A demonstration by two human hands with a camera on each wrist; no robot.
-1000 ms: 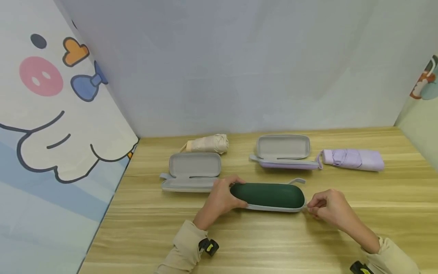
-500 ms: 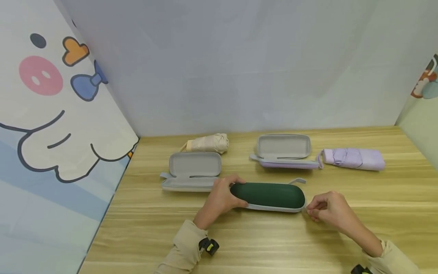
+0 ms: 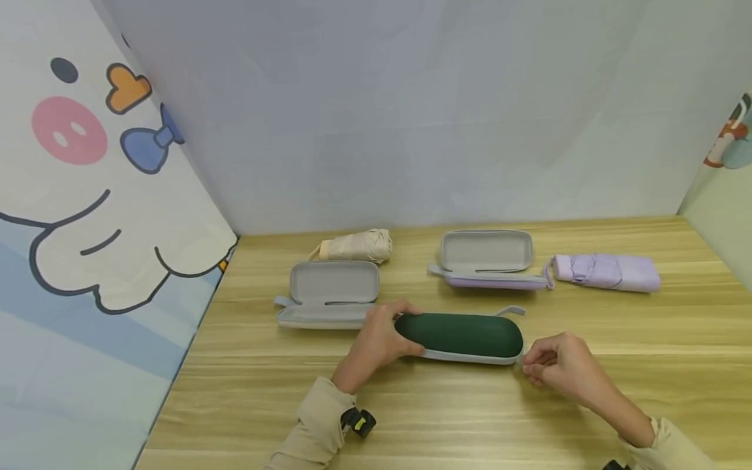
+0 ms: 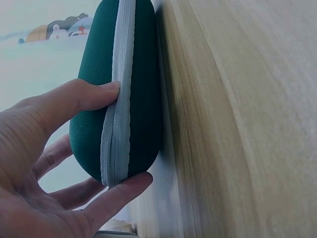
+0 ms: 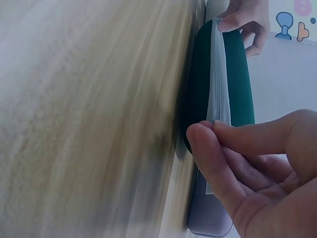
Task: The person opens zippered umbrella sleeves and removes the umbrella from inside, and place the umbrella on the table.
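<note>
A dark green hard case (image 3: 458, 334) with a pale grey zip (image 4: 124, 74) around its middle lies in front of me on the wooden table. My left hand (image 3: 380, 338) grips its left end, thumb on the near side and fingers round the end and far side. At the right end, my right hand (image 3: 561, 365) pinches the zipper pull between thumb and index finger, low at the near corner. The pull itself is mostly hidden by the fingertips. A grey loop strap (image 3: 511, 311) sticks out behind the case.
Behind the left hand lies an open cream case (image 3: 331, 294), with a folded beige umbrella (image 3: 358, 247) beyond it. An open lilac case (image 3: 487, 258) and a folded lilac umbrella (image 3: 608, 273) lie further back right. A pale curtain (image 3: 440, 130) borders the table.
The right hand has shifted slightly left and toward me around the case's right corner, still pinching. The left hand and the case stay in place.
</note>
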